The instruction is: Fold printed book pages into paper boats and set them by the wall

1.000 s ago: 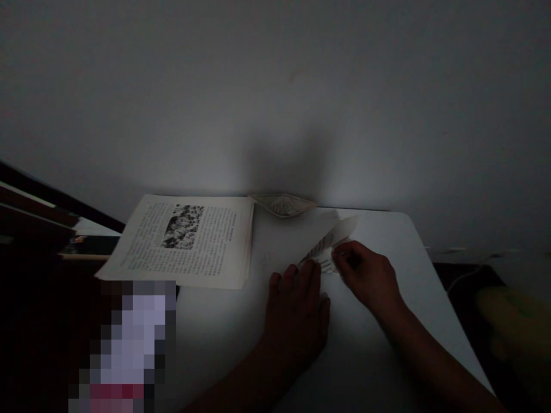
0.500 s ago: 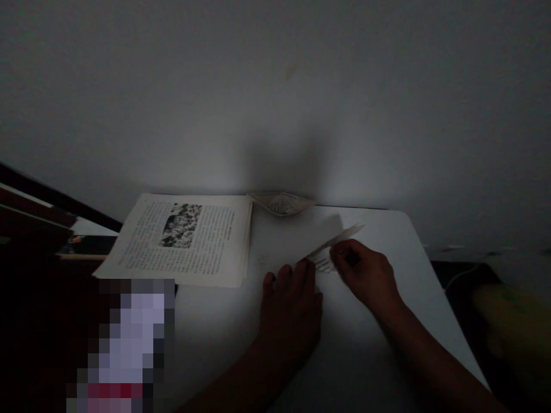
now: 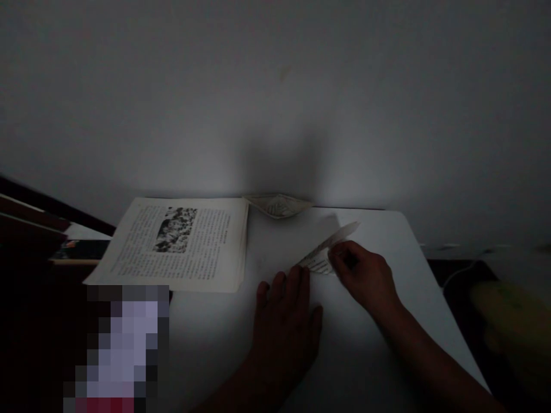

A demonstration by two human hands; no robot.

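The scene is dim. A printed sheet of paper (image 3: pixel 327 249), partly folded, lies on the white table (image 3: pixel 387 241). My right hand (image 3: pixel 365 278) pinches the sheet's raised flap between thumb and fingers. My left hand (image 3: pixel 284 321) lies flat on the table with fingers stretched out, its fingertips at the sheet's near-left corner.
A stack of printed pages (image 3: pixel 181 241) with a photo lies at the table's left. A folded paper boat (image 3: pixel 279 205) sits against the wall at the back. Dark shelves stand at far left, a yellowish object (image 3: pixel 508 310) at right, and a blurred patch at bottom left.
My left hand has slid a little toward me and left along the table. The raised flap has tilted slightly while my right hand keeps its pinch.
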